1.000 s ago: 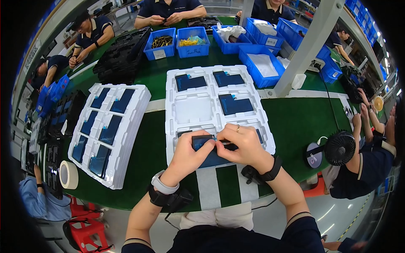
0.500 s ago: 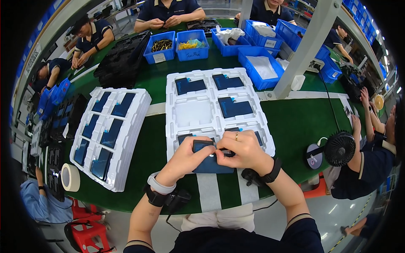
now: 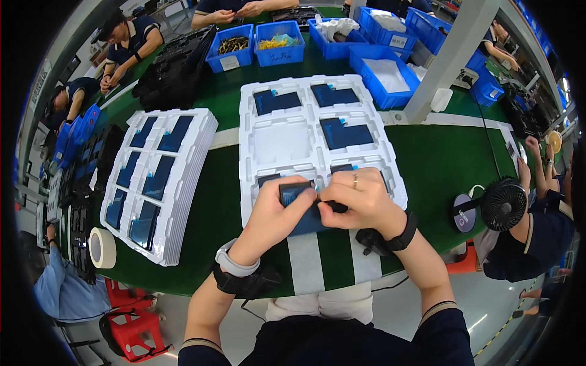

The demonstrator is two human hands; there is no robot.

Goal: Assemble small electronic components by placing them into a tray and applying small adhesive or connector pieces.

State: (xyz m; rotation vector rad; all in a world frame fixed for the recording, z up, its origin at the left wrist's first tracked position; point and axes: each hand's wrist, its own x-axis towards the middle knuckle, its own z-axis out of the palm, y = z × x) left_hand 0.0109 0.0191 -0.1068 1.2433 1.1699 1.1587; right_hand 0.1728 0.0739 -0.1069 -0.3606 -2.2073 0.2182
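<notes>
A flat, dark-blue, L-shaped pack (image 3: 307,224) is held over the near edge of a white moulded tray (image 3: 246,160). My left hand (image 3: 276,210) grips it from the left, thumb lying across its top. The fingers of my right hand (image 3: 364,201) are pinched together at the pack's upper edge, close to my left thumb; whatever sits between them is hidden. Similar packs, such as the dark-blue one (image 3: 348,134), lie in the tray's pockets. The left middle pocket shows its white floor. My hands partly cover the near pockets.
Stacked white trays (image 3: 189,201) with more packs stand at left, beside a tape roll (image 3: 102,248). Blue bins (image 3: 279,55) line the back, next to a grey post (image 3: 455,64). A small black fan (image 3: 503,203) stands right. Several co-workers sit around.
The view has tilted, so the trays and bins sit higher in the picture. My right hand has drawn slightly right, away from my left thumb. My left hand still holds the pack.
</notes>
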